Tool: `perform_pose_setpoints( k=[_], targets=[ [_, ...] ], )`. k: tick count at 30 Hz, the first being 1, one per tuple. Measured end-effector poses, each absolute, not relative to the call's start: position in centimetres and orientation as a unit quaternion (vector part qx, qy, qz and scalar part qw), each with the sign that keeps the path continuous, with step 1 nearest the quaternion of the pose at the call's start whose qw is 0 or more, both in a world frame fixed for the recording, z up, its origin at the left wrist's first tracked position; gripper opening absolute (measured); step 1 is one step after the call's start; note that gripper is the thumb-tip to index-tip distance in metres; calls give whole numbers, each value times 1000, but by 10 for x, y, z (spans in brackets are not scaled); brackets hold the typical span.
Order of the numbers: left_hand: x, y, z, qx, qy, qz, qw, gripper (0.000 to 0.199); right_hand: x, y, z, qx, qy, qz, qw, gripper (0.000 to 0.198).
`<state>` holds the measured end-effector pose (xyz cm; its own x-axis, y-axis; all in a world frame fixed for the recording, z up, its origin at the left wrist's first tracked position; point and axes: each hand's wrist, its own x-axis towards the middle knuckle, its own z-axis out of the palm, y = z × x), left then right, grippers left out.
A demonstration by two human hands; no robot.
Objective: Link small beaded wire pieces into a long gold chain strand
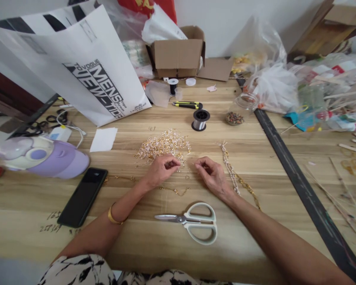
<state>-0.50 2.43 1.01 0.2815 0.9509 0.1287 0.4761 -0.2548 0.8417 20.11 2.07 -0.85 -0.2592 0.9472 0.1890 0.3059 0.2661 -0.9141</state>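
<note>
Near the middle of the frame, over the tabletop (148, 241), left hand (161, 170) at the lower right edge of a loose pile of small gold and pale pieces (163, 144), thumb and fingertips drawn in toward each other. Just apart to the right, right hand (212, 174) in a similar curl, fingertips facing the left ones. Cannot tell about anything pinched in either: too fine to make out. Between and slightly below, a small ring (187, 177); lower still, a short thin chain (175, 191) on the wood.

Easy to scatter the pile with a sideways brush of the left hand, so close to its edge. Easy, too, to lose a tiny piece against the similar-toned wood after a slight slip of the fingertips. Right of centre, some risk of dragging or tangling the chain strands (230, 168) through a shift of the right wrist, just beside them. At lower centre, between the forearms, scissors (195, 221) with blades toward the left forearm: possible knock or scratch from a careless inward pull.
</note>
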Motion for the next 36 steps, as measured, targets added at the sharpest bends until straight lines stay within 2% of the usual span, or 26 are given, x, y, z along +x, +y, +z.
perform_pose_setpoints(
  k=[11,22,31,36],
  targets=[
    [-5,24,3,805,460,286,242,6,202,20,-6,-464,-658,413,425,14],
    [-5,24,3,794,480,296,228,8,201,20,-10,-460,-671,412,410,14],
    [-10,28,3,762,540,326,147,6,201,20,-8,-455,-683,403,405,15],
    [-10,26,2,796,526,279,107,9,202,20,-8,-454,-685,404,401,15]
  ],
)
